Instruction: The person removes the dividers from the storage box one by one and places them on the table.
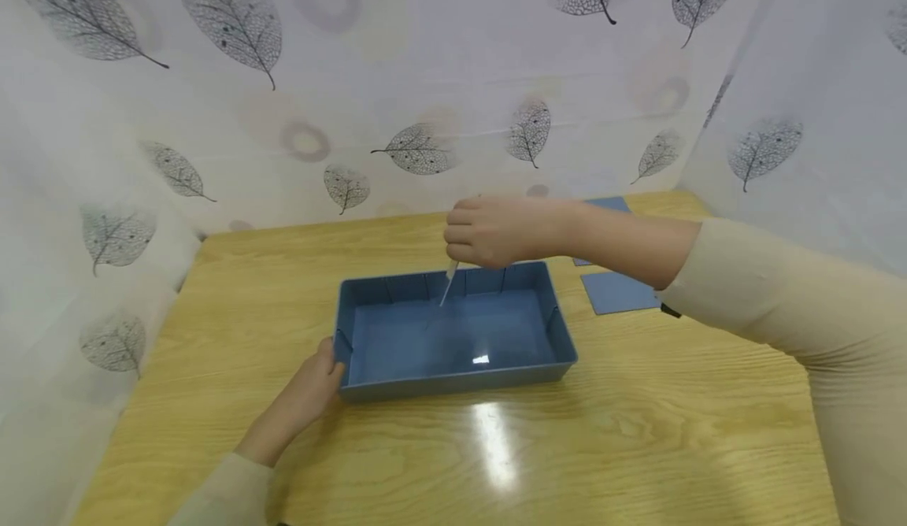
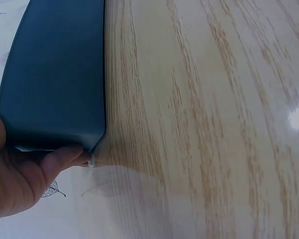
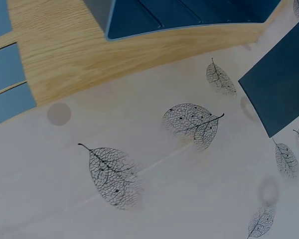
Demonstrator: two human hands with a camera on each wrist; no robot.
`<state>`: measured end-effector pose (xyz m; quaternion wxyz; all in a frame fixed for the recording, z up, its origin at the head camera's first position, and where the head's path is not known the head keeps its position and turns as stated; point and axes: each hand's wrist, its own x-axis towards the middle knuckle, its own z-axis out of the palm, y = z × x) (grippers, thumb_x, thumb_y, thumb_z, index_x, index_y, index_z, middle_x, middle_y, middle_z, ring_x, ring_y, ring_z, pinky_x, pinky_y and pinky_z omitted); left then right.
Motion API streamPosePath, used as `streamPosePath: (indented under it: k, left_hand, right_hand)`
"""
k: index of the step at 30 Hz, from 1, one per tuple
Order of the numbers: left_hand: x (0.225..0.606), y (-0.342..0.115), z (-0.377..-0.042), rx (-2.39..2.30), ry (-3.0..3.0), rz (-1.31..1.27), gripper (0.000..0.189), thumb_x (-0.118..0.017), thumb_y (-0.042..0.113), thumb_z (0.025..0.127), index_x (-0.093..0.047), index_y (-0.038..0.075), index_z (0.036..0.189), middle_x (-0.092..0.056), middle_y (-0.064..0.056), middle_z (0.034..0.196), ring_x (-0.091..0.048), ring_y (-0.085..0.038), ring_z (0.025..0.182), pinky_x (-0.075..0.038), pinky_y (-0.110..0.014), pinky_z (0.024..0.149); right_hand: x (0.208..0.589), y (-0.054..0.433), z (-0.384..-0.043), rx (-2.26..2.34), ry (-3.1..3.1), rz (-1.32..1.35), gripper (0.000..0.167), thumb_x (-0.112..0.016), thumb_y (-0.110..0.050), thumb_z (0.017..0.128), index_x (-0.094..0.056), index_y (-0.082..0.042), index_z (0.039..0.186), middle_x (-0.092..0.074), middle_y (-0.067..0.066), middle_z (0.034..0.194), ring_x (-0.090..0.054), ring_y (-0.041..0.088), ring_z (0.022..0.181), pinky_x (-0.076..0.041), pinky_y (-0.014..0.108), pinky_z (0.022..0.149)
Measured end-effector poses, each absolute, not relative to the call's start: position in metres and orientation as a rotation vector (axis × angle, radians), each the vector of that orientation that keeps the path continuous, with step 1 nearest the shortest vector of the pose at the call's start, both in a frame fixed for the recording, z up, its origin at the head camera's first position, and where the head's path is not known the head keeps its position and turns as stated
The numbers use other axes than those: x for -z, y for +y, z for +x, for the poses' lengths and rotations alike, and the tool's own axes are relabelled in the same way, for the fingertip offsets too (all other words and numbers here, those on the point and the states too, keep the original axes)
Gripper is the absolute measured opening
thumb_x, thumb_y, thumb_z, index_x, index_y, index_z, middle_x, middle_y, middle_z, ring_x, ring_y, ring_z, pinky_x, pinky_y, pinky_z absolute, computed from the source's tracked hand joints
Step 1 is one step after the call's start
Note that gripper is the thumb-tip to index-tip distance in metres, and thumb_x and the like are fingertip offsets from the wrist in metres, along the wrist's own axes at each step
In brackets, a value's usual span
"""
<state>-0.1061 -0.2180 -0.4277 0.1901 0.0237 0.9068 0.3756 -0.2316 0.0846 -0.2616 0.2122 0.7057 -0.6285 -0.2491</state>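
A shallow blue rectangular tray (image 1: 453,388) stands on the wooden table, with slots along its inner walls. My left hand (image 1: 312,380) grips its left short wall near the front corner; in the left wrist view the thumb (image 2: 62,158) lies against that end. Over the back part of the tray, my right hand (image 1: 499,231) pinches a flat blue divider panel (image 3: 276,82). The panel shows nearly edge-on as a thin pale strip (image 1: 449,286) in the head view, tilted above the tray floor. Only a bit of the right fingers appears in the right wrist view.
Several flat blue panels (image 1: 620,293) lie on the table (image 1: 638,416) right of the tray, partly hidden under the right forearm. A white leaf-print curtain (image 1: 468,77) hangs behind the table and along its sides.
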Motion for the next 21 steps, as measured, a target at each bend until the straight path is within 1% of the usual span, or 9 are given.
streamPosePath:
  k: [3,8,11,14,15,17,21]
  left_hand:
    - [0.427,-0.218,-0.105,-1.06,2.535,0.063,0.043,-0.029,0.009,0.098,-0.02,-0.016,0.132,-0.044,-0.006,0.067,-0.04,-0.016,0.055,-0.038,-0.028,0.049]
    - [0.426,-0.218,-0.104,-1.043,2.547,0.071,0.043,-0.03,0.008,0.098,-0.02,-0.017,0.132,-0.044,-0.006,0.068,-0.041,-0.016,0.056,-0.039,-0.028,0.049]
    - [0.426,-0.217,-0.105,-1.035,2.553,0.078,0.043,-0.029,0.008,0.098,-0.02,-0.016,0.132,-0.045,-0.006,0.068,-0.041,-0.017,0.057,-0.039,-0.029,0.05]
    - [0.426,-0.216,-0.106,-1.032,2.55,0.083,0.044,-0.029,0.008,0.098,-0.019,-0.017,0.132,-0.045,-0.007,0.07,-0.042,-0.018,0.059,-0.04,-0.03,0.052]
    - [0.425,-0.215,-0.106,-1.023,2.555,0.089,0.045,-0.029,0.008,0.097,-0.019,-0.017,0.133,-0.045,-0.007,0.071,-0.043,-0.018,0.06,-0.041,-0.031,0.055]
    - [0.425,-0.215,-0.107,-1.018,2.559,0.1,0.045,-0.03,0.008,0.098,-0.019,-0.018,0.132,-0.045,-0.008,0.072,-0.043,-0.018,0.061,-0.042,-0.033,0.057]
    - [0.425,-0.216,-0.108,-1.023,2.566,0.119,0.042,-0.03,0.009,0.098,-0.021,-0.018,0.128,-0.044,-0.007,0.071,-0.042,-0.018,0.06,-0.041,-0.032,0.056]
  right_hand:
    - [0.261,0.101,-0.232,0.666,-1.744,1.949,0.005,-0.057,-0.007,0.092,-0.059,-0.003,0.093,-0.056,0.007,0.087,-0.049,0.021,0.08,-0.045,0.031,0.082]
    - [0.264,0.124,-0.235,0.572,-1.728,1.919,0.013,-0.066,-0.008,0.085,-0.06,0.0,0.093,-0.059,0.008,0.087,-0.053,0.022,0.082,-0.047,0.032,0.082]
    - [0.266,0.138,-0.236,0.554,-1.749,1.909,0.017,-0.07,-0.006,0.081,-0.059,0.0,0.093,-0.06,0.008,0.088,-0.054,0.022,0.082,-0.048,0.032,0.081]
    - [0.266,0.152,-0.234,0.526,-1.769,1.9,0.018,-0.071,-0.001,0.079,-0.059,0.001,0.092,-0.059,0.008,0.086,-0.054,0.022,0.081,-0.047,0.033,0.08]
    - [0.266,0.157,-0.234,0.515,-1.782,1.901,0.02,-0.071,0.001,0.077,-0.058,0.001,0.092,-0.058,0.009,0.086,-0.053,0.022,0.081,-0.048,0.033,0.08]
    - [0.266,0.166,-0.233,0.474,-1.799,1.9,0.02,-0.069,0.005,0.076,-0.056,0.002,0.091,-0.057,0.009,0.084,-0.052,0.023,0.079,-0.047,0.034,0.08]
    - [0.267,0.182,-0.232,0.417,-1.845,1.892,0.022,-0.067,0.009,0.073,-0.055,0.004,0.091,-0.055,0.01,0.083,-0.051,0.024,0.078,-0.048,0.034,0.077]
